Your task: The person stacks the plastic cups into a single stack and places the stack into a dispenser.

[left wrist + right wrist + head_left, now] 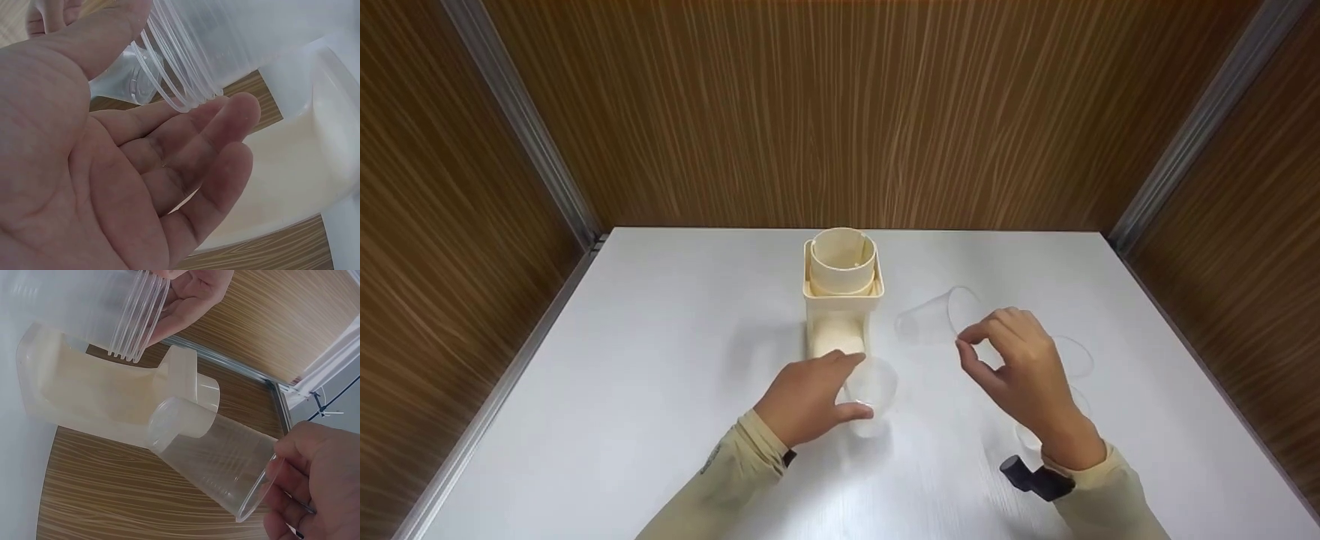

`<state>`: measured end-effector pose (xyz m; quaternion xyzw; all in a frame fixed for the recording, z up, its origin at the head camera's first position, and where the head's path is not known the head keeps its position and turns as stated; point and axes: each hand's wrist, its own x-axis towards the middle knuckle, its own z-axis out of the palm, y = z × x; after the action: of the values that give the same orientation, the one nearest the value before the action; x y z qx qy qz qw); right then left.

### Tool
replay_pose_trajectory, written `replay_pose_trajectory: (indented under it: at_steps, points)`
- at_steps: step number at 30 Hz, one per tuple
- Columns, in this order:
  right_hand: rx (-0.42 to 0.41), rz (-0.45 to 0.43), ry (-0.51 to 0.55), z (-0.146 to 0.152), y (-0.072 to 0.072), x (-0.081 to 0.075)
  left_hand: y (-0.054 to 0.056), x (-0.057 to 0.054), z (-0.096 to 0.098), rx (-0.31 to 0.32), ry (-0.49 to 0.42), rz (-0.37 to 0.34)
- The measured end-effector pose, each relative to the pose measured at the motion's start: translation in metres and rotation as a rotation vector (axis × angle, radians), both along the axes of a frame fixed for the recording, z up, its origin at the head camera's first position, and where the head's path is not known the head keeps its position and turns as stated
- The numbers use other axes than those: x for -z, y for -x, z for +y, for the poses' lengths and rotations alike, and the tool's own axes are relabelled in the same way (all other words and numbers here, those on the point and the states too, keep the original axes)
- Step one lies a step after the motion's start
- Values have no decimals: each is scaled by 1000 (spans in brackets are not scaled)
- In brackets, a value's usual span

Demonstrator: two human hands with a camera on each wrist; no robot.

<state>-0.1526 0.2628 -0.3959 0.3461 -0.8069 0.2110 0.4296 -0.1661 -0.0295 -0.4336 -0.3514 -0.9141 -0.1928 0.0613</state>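
Note:
My left hand [814, 397] holds a stack of nested clear plastic cups [872, 386] near the rims, thumb on one side and fingers on the other. In the left wrist view, several ridged rims of the stack [185, 62] lie between thumb and fingers. My right hand [1020, 367] pinches a single clear plastic cup [926, 320] by its rim. That cup is tilted on its side in the air, base toward the left. Behind the stack stands a cream plastic cup holder [844, 300] with a round tube on top.
Faint clear cups [1031, 439] lie on the white table [660, 375] at the right, partly hidden by my right hand and forearm. Wood-grain panels [840, 112] with metal corner strips enclose the table at the back and sides.

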Motion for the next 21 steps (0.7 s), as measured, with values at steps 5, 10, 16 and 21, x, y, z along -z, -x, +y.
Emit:
replay_pose_trajectory:
  at_steps: [5, 10, 16, 21]
  points:
    - [-84, 60, 20, -4, -2, 2, -2, 1, 2, -6, 10, -17]
    - [-136, 118, 23, -7, -3, 2, -2, -1, 3, -7, 21, -49]
    - [-158, 124, 1, -10, -3, 0, 0, -3, 2, -12, 17, -58]
    - [-203, 108, -27, -11, -3, -2, 0, -2, 1, -14, 6, -65]
